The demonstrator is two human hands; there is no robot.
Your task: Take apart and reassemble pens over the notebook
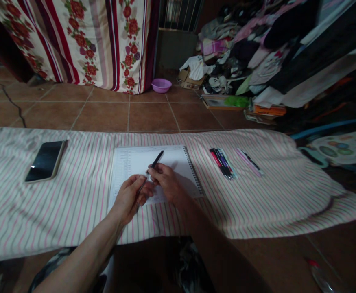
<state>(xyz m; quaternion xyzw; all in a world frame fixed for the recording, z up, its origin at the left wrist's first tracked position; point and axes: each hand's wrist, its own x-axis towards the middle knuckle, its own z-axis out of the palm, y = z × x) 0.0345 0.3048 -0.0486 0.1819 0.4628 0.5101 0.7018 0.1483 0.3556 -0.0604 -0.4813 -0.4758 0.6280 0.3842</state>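
Observation:
Both hands are over an open spiral notebook (pixel 178 156) lying on a striped cloth. My right hand (pixel 163 178) pinches a black pen (pixel 157 158), its upper end pointing up and to the right. My left hand (pixel 134 193) is closed on a thin dark item (pixel 141 185), perhaps another pen or part of the same one; the fingers hide how the two relate. Small writing runs down the left side of the page. A bundle of pens (pixel 222 163) lies to the right of the notebook, and beyond it are a pink pen (pixel 247 161) and a black-and-white pen (pixel 251 158).
A phone (pixel 46 161) rests at the left on the striped cloth (pixel 83 183). Past the far edge are a tiled floor, a floral curtain (pixel 80 44), a purple basin (pixel 161 85) and piled clothes (pixel 217 44). A bottle (pixel 321 276) lies at the lower right.

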